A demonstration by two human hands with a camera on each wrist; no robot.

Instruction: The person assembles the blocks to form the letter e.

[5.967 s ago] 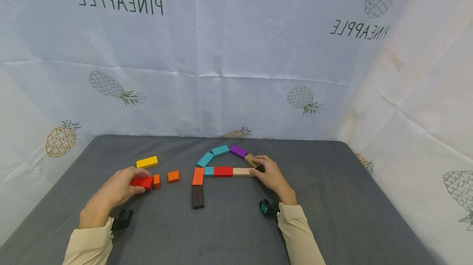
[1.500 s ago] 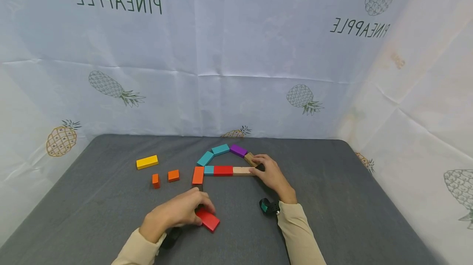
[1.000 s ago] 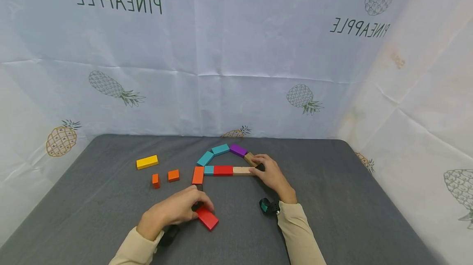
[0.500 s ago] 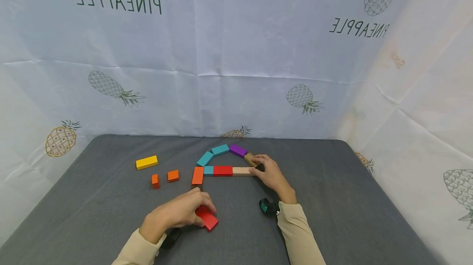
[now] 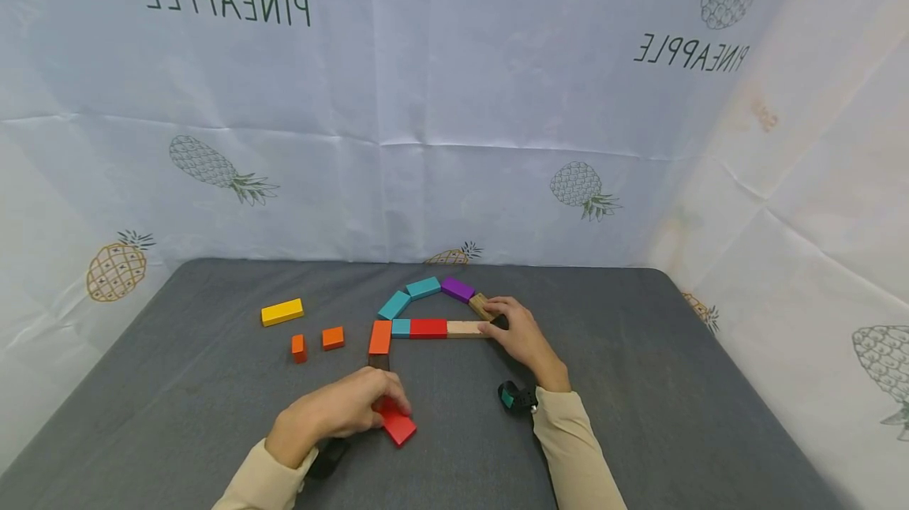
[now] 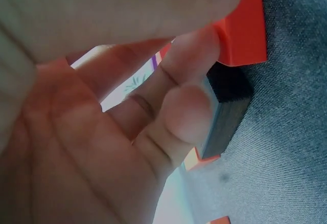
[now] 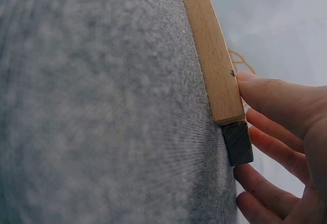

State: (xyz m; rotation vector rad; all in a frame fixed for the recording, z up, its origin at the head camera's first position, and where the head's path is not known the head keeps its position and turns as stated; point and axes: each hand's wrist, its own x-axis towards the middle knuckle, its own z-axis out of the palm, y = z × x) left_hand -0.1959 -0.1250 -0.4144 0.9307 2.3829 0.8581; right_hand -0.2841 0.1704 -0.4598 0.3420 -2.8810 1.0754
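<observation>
My left hand (image 5: 344, 403) pinches a red block (image 5: 398, 425) between thumb and fingers, low over the grey table. In the left wrist view, the red block (image 6: 245, 27) overlaps the near end of a dark brown block (image 6: 225, 111), and two fingertips rest against that dark block. An orange-red block (image 5: 380, 336) continues the line away from me. My right hand (image 5: 521, 340) stays at the right end of the row. Its thumb touches a plain wooden block (image 7: 213, 55), with relaxed fingers beside a small dark block (image 7: 238, 142).
A red block (image 5: 428, 328) and a short teal block (image 5: 401, 328) complete the crosswise row. Behind it, teal blocks (image 5: 423, 288), a purple block (image 5: 458, 289) and a tan block (image 5: 480, 305) form an arch. Left lie a yellow block (image 5: 282, 313) and two small orange blocks (image 5: 333, 338).
My left hand has carried the red block from beside the small orange blocks to the dark block's near end. Lately it has shifted only slightly. My right hand has stayed put.
</observation>
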